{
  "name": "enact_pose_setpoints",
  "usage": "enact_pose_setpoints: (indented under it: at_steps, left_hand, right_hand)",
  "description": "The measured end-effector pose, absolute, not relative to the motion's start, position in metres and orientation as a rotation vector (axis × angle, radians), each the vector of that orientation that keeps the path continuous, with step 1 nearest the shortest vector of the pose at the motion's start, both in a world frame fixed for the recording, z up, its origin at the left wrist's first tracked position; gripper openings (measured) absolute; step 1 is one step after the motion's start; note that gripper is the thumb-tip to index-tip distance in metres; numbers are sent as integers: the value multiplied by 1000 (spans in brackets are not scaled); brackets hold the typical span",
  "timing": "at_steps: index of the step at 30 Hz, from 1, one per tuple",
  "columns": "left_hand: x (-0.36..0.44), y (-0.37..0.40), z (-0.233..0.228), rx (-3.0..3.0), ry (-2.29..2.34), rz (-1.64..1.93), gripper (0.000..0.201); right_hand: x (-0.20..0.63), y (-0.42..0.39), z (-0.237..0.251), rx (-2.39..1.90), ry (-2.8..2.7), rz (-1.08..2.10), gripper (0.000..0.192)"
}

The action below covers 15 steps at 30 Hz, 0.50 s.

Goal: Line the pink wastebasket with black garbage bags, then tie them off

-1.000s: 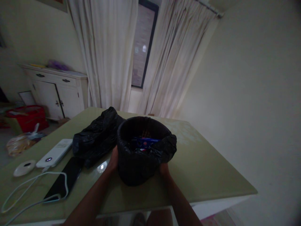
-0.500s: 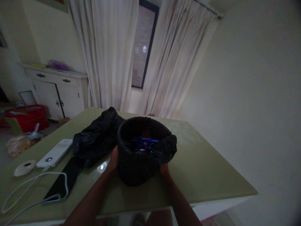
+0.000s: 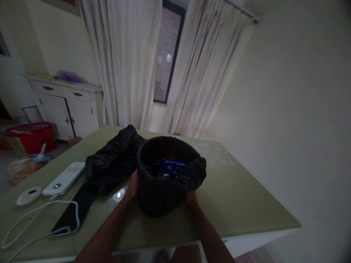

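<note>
Black bin (image 3: 161,182) with a black liner stands on the green worktop (image 3: 241,197), held between both hands. The left hand (image 3: 132,185) presses on its left side and the right hand (image 3: 191,197) on its lower right side; the fingers of both hands go behind the bin wall, so I cannot tell if they are spread or closed. Inside the bin, above the fingers, lies a blue wrapper (image 3: 169,166) among dark things. The liner edge (image 3: 196,170) is folded over the rim, just above the right hand. Just beyond the left hand, touching the bin, lies a crumpled black plastic bag (image 3: 112,160). Further left of the left hand are a dark phone (image 3: 75,210), a white power bank (image 3: 64,178), a white cable (image 3: 35,217) and a small white round disc (image 3: 29,195).
</note>
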<state>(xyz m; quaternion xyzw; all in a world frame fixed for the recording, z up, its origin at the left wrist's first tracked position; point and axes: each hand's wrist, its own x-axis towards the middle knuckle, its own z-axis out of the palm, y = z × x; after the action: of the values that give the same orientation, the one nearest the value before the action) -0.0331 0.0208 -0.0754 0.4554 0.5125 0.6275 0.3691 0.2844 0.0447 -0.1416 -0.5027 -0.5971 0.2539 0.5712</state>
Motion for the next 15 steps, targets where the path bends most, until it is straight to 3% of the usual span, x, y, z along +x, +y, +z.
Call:
enact_pose_setpoints:
  at_steps: [15]
  left_hand:
    - [-35,23,-80,1289,1354,1500,62]
  right_hand:
    - [282,43,-137,-1201,-1336,634,73]
